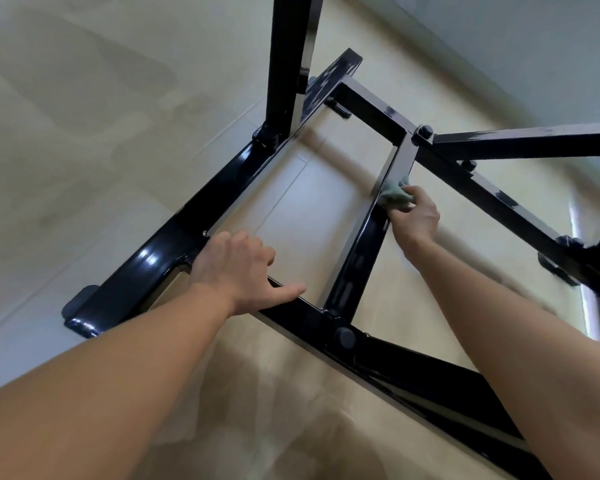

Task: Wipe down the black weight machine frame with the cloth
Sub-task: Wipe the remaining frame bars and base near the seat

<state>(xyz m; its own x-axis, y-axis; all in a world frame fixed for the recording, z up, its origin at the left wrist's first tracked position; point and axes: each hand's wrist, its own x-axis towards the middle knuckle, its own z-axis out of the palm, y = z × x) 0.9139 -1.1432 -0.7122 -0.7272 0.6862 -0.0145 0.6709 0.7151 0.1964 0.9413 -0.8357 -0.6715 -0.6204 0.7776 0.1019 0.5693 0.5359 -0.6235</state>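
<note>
Left hand, grip wide, rests on frame; right hand pinches cloth against it.

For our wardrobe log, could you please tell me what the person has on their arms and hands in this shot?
Both forearms are bare to the picture's edge, with no sleeve in view. The left hand and the right hand are ungloved, and no watch, bracelet or ring shows on either.

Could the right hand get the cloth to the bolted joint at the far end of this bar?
Probably yes: the right hand presses the cloth on the crossbar, and nothing lies between it and the bolted joint.
</note>
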